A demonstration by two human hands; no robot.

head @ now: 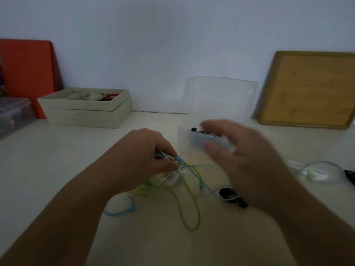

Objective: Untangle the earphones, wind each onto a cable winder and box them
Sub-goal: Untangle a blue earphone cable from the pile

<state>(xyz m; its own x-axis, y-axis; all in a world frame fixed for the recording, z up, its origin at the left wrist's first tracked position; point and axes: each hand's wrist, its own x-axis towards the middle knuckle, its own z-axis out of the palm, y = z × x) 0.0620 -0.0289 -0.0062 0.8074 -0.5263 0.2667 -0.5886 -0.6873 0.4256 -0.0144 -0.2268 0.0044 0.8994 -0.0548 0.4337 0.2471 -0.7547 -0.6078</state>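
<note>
Your left hand (142, 156): nearest you, just left of the clear box (184, 139); fingers and thumb are curled in and pinch the knot of the earphone tangle (184, 181).
Your right hand (244, 162): blurred, in front of the clear box and partly covering it; fingers are spread and loose, gripping nothing.
Table (57, 154): pale top, carrying the clear box and everything else.
Wooden board (311, 89): right of the clear box, leaning on the wall.
Orange board (26, 70): far left of the clear box, also against the wall.
Cream box (86, 110): left of the clear box, open, small items inside too blurred to name.
Clear box: its lid (224, 96) stands up behind it; dark pieces inside, hard to make out.
Earphone tangle: green, pale blue and white cables, on the table in front of the clear box, one end up in your left hand.
Loose earphone (315, 171): pale cable, right of the clear box, apart from the tangle.
Black piece (228, 194): in front of the clear box, under your right wrist, a pale blue cable crossing it.
</note>
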